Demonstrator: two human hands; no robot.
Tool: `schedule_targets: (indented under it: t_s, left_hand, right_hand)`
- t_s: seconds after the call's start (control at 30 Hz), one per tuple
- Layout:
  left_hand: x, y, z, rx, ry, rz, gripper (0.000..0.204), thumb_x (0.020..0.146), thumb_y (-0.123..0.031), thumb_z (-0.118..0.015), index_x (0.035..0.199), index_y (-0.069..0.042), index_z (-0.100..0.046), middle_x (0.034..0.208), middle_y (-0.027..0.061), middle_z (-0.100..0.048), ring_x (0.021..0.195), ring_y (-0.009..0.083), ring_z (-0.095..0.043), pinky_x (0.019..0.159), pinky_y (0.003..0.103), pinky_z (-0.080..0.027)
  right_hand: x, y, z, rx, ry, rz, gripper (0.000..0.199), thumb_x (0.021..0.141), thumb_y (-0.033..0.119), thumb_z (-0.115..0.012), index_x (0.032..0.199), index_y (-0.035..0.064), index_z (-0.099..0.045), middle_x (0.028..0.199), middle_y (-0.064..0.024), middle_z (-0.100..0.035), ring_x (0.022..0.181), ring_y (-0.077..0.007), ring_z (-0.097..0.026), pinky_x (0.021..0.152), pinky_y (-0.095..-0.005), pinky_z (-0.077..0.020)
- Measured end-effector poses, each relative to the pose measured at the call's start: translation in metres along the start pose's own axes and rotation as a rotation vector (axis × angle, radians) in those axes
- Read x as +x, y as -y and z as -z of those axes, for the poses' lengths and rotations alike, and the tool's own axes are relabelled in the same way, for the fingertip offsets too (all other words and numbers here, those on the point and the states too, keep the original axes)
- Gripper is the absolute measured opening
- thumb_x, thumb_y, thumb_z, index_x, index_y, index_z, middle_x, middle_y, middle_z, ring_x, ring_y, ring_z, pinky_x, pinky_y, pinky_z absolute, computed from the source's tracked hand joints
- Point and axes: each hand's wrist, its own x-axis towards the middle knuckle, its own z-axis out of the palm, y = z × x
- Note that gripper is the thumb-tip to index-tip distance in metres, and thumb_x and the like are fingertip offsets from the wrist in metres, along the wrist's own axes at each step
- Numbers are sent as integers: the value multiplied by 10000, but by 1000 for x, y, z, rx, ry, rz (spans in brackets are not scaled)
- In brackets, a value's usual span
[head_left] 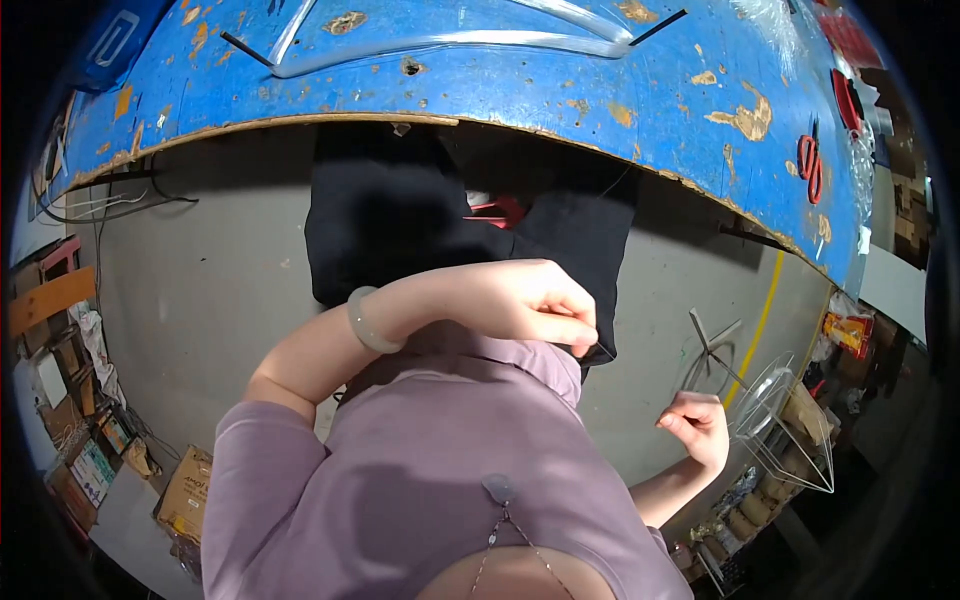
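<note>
My left hand [550,305] is held across my waist, its fingers closed in a pinch. A faint thin line shows by its fingertips; I cannot make out what it is. Lower and to the right, my right hand [697,428] is raised beside my body with fingers curled against the thumb. Anything in it is too small to see. Both hands are apart from the blue worktable [480,95]. On the table, a bundle of clear, shiny strands [440,40] stretches round a black peg [245,48] at the left and another black peg [660,27] at the right.
Red-handled scissors [810,170] lie near the table's right edge. More clear strands [772,30] lie at the far right. A wire-framed reel stand [790,425] is on the floor at my right. A blue bin [115,45] stands far left, a cardboard box [188,495] lower left.
</note>
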Motion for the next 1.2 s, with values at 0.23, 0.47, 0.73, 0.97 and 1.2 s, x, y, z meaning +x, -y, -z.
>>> schedule_targets:
  t_s: [0.23, 0.47, 0.73, 0.97, 1.2]
  left_hand:
    - [2, 25, -15, -394, 126, 149, 195, 863, -150, -494, 786, -6, -600, 620, -25, -508, 538, 24, -396, 504, 176, -324]
    - [15, 28, -25, -346, 72, 159, 170, 845, -137, -520, 772, -13, -610, 649, -4, -526, 546, 53, -431, 518, 195, -352]
    - [-26, -73, 55, 705, -418, -462, 168, 798, -169, -575, 747, -10, -603, 721, 82, -573, 694, 163, -560, 642, 281, -433]
    - [-16, -76, 125, 1612, -988, 181, 303, 844, -354, -509, 826, -75, -624, 643, 97, -605, 570, 226, -606, 532, 286, -484]
    - [11, -130, 80, 1709, -733, 410, 201, 760, -157, -552, 762, 42, -575, 758, 211, -598, 705, 364, -570, 674, 380, -465]
  right_hand:
    - [58, 31, -3, 100, -231, 37, 283, 846, 148, -532, 1075, -18, -538, 878, -79, -595, 826, -154, -553, 765, -251, -425]
    - [163, 98, -48, 973, -54, 46, 351, 895, 229, -459, 1155, -6, -481, 824, -73, -585, 791, -151, -554, 748, -312, -450]
    - [171, 69, -45, 976, -53, 186, 264, 908, 174, -437, 1035, -33, -541, 544, 31, -392, 533, -68, -373, 608, -232, -395]
    - [162, 38, -36, 739, -287, 173, 285, 918, 194, -413, 1018, -33, -553, 494, 35, -357, 512, -76, -408, 666, -270, -424]
    - [156, 26, -27, 825, -322, 156, 272, 912, 173, -423, 1006, -43, -560, 491, 30, -370, 491, -80, -437, 669, -261, -429]
